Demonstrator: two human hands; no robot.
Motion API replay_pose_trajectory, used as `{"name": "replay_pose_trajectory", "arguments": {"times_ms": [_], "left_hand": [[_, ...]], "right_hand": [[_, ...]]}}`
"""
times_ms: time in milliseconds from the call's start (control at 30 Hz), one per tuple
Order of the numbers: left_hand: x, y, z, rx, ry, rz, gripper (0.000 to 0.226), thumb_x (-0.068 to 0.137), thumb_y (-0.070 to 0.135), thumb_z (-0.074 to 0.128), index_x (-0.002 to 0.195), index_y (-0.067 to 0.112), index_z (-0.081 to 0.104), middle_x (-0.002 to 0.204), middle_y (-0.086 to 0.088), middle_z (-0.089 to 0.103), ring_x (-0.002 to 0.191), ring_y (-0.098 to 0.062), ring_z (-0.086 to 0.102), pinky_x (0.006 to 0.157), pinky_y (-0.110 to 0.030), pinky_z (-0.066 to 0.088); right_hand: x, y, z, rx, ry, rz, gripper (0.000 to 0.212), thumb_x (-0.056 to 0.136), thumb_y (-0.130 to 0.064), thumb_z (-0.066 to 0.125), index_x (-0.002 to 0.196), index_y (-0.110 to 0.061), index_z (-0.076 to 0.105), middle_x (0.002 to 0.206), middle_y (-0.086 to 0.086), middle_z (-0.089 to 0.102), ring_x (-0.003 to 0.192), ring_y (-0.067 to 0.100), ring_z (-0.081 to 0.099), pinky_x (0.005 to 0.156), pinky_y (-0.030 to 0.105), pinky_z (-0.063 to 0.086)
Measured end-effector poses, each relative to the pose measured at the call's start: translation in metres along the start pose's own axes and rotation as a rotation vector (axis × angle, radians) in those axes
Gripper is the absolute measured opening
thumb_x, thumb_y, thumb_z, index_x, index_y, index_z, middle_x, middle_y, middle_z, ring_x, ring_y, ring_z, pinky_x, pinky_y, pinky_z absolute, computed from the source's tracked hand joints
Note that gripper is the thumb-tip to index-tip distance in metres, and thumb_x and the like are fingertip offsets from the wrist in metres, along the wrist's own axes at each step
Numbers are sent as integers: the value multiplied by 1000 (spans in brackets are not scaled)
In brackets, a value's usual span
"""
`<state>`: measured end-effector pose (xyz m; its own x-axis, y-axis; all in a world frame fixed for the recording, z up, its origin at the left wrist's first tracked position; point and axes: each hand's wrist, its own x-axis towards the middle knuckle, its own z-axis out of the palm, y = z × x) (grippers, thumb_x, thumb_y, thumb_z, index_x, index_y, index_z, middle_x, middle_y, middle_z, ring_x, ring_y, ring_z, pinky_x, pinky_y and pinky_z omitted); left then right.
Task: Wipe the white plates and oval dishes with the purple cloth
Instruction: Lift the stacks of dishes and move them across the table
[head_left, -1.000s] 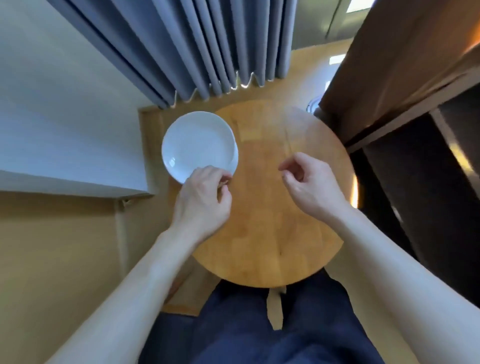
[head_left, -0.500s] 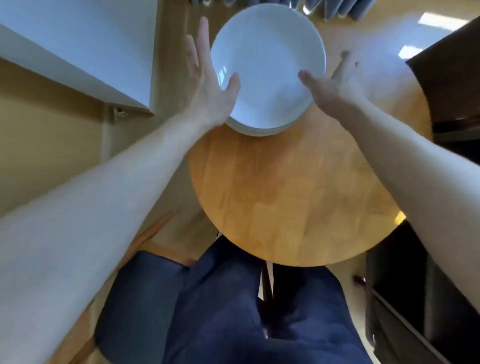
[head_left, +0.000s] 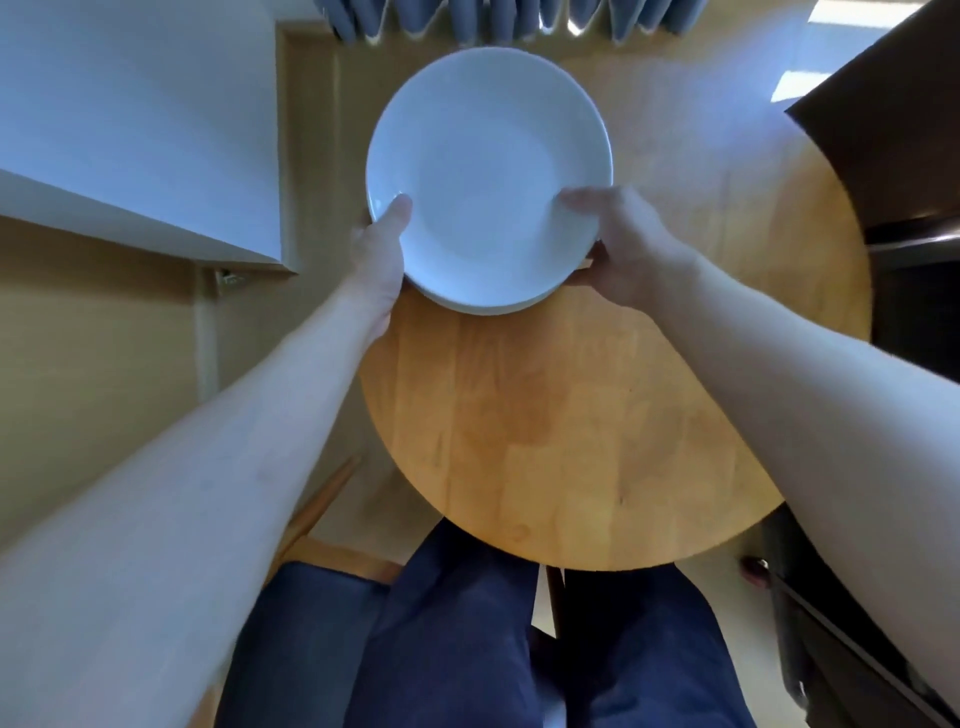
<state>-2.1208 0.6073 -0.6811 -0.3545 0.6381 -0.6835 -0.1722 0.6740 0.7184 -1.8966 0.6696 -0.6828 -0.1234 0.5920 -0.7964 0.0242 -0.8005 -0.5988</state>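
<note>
I see left hand (head_left: 376, 249) and right hand (head_left: 626, 244) both grasping the stacked white plates (head_left: 488, 171) at the table (head_left: 571, 415) far-left edge, thumbs over the rim, fingers tucked underneath, mostly hidden.

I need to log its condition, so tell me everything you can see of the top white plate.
The white plate is round, glossy and ceramic-looking, with a shallow well and nothing on it. It lies over a second plate at the far edge of the wooden table. The left hand grips its near-left rim, the right hand its near-right rim, thumbs on top.
</note>
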Motion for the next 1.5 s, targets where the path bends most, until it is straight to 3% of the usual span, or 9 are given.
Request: {"name": "replay_pose_trajectory", "arguments": {"times_ms": [67,167,333,433,633,867,1067,1200,1500], "left_hand": [[-7,2,1,1,-20,-33,35,105,33,54,134,17,65,126,2,73,114,-14,69,106,-36,53],[-25,-6,6,-31,-25,-82,32,104,30,55,132,19,67,125,1,73,117,-19,68,109,-42,50],[-63,-41,0,-21,-163,-356,31,87,4,60,113,17,73,121,-9,75,119,-37,66,111,-59,45],[-88,-66,-4,-17,-308,-467,49,79,-8,63,122,14,69,124,-9,74,121,-34,66,108,-52,48],[-122,-93,10,-12,-415,-570,64,73,-11,74,133,10,63,130,-11,71,120,-31,67,98,-45,52],[-143,-89,43,114,-336,-524,51,80,-18,65,127,4,64,125,-14,73,115,-34,69,102,-49,51],[-167,-73,80,442,-543,-459,74,66,2,74,138,14,58,129,-11,71,120,-36,66,101,-61,52],[-191,-73,114,504,-649,-460,75,67,2,75,138,14,57,128,-12,71,119,-38,67,96,-60,56],[-270,-21,220,555,-974,-194,62,74,13,80,133,23,62,128,-7,72,115,-29,70,80,-37,61]], "right_hand": [[-6,6,-2,20,-6,-10,29,94,-17,59,122,-15,64,101,5,67,85,28,64,90,54,59],[-24,20,-7,65,0,13,46,79,-24,63,125,-20,65,103,4,67,86,28,61,89,51,55],[-65,65,-32,97,3,42,58,72,-26,64,130,-26,63,124,9,70,109,34,66,86,49,54],[-92,95,-53,103,-2,63,59,73,-25,65,132,-24,61,123,11,72,105,34,70,79,44,52],[-132,143,-86,200,26,122,69,69,-25,70,137,-33,56,125,0,71,113,27,69,85,42,58],[-150,158,-110,364,72,134,76,66,-17,66,139,-32,56,127,1,70,115,29,67,94,51,58],[-192,199,-145,558,148,175,63,90,5,59,144,-28,53,132,9,68,118,36,65,102,59,53],[-239,210,-166,713,264,147,75,74,3,65,143,-22,54,132,13,67,118,37,66,102,61,52],[-346,157,-269,665,418,-149,66,75,-11,64,140,-21,59,125,11,73,111,35,71,80,46,62]]}}
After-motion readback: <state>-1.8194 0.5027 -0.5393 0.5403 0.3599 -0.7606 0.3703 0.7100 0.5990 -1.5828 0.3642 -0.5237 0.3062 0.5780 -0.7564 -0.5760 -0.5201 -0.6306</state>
